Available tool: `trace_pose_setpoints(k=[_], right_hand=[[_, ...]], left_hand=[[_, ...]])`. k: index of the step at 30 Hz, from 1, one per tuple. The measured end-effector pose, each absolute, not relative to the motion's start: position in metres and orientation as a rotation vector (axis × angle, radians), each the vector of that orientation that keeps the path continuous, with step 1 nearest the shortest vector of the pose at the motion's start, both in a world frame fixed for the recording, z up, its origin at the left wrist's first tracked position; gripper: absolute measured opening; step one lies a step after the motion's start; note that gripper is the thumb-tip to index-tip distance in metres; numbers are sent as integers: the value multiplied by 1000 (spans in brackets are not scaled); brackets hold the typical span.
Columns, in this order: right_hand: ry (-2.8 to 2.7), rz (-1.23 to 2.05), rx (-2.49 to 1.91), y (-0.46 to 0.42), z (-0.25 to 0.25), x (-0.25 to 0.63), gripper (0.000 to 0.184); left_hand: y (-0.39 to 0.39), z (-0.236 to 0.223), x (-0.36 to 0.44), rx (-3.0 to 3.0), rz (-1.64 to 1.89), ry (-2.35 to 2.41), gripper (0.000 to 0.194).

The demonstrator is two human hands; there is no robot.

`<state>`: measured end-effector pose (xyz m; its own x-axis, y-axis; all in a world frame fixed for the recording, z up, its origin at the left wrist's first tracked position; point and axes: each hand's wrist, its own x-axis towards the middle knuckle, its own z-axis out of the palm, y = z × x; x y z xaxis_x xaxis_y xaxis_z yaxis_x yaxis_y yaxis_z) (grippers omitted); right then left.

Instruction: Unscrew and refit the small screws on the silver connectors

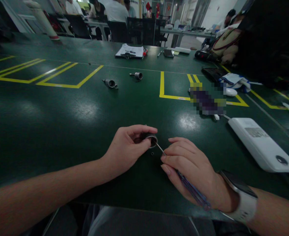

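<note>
My left hand [128, 147] is closed around a small dark metal cup-shaped part [151, 137], its round opening turned toward my right hand. In my right hand [190, 164] is a screwdriver [192, 188] with a clear bluish handle, gripped between thumb and fingers. Its thin shaft reaches into the opening of the metal part; the tip is hidden inside. Just below the part, a tiny ring or nut [152, 153] lies on the green table [85, 137]. Farther back lie two similar metal parts, one on the left [110, 84] and one on the right [137, 76].
A white power bank-like device [262, 144] with a cable lies at right, beside a blurred-out phone-like object [205, 100]. Yellow tape [161, 85] marks rectangles on the table. A clipboard with papers [129, 51] lies at the back. Several people sit beyond.
</note>
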<state>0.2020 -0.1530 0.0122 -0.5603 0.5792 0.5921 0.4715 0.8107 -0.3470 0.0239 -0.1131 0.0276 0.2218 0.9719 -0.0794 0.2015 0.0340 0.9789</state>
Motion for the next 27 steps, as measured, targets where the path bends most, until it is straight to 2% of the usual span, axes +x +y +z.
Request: trace_pose_setpoints(k=[5,8,12,17,27], right_hand=[[-2259,150,-815,-155,13,201,6],[-2223,235,-813,-154,16,201,7],[-1901,670,-859,-152,17,206,10],[-1658,1205,-1059,-144,13,210,24],[-1780,1148,-1158,-146,19,206,28]], left_hand=[[-115,26,24,1423,900,1185,24],[-114,25,24,1407,912,1172,23],[-108,24,20,1338,1019,1116,31],[-102,27,14,1259,1016,1104,38],[-101,27,16,1164,1063,1053,34]])
